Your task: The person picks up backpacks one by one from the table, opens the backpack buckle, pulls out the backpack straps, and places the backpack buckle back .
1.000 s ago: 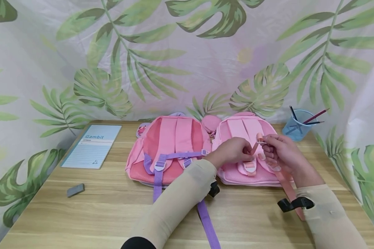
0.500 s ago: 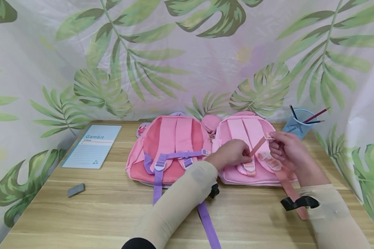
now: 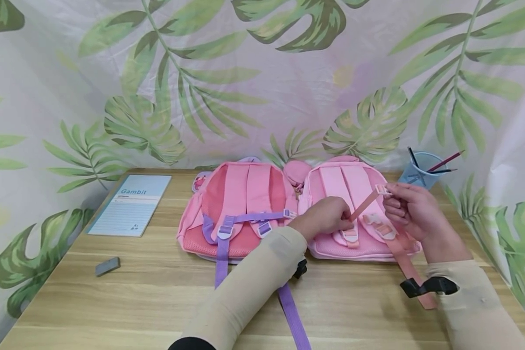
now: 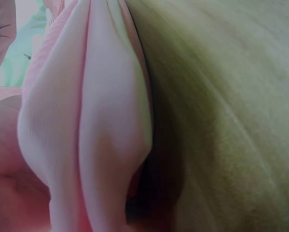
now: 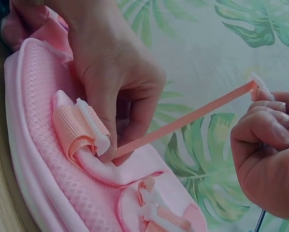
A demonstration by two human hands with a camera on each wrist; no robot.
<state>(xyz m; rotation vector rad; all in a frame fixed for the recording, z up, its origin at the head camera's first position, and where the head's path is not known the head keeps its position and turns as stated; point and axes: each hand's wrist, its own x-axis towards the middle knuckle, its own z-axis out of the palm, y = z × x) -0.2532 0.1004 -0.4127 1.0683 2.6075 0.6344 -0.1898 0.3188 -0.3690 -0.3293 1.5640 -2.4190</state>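
Observation:
My left hand (image 3: 325, 215) reaches over the right-hand pink backpack (image 3: 339, 252) and pinches a narrow peach strap (image 5: 183, 120) near its lower end. The strap's other end carries a small whitish buckle (image 3: 381, 189), which the fingertips of my right hand (image 3: 410, 210) hold above the bag. Between the two hands the strap runs taut and slanting. Under the left fingers sits a white slide adjuster (image 5: 93, 128) with peach webbing. A second buckle (image 3: 372, 219) lies on the right shoulder strap. Pink padded fabric (image 4: 110, 92) fills much of the left wrist view.
Beside it lies another pink backpack (image 3: 235, 194) with purple straps (image 3: 294, 316), partly behind the left forearm. A light blue notebook (image 3: 129, 206) and grey eraser (image 3: 107, 266) are at left on the wooden table (image 3: 157, 301). A blue pencil cup (image 3: 421, 170) stands at back right.
My right hand has moved right and slightly up with the buckle, drawing the peach strap out long and straight. The left hand stays nearly in place at the strap's lower end.

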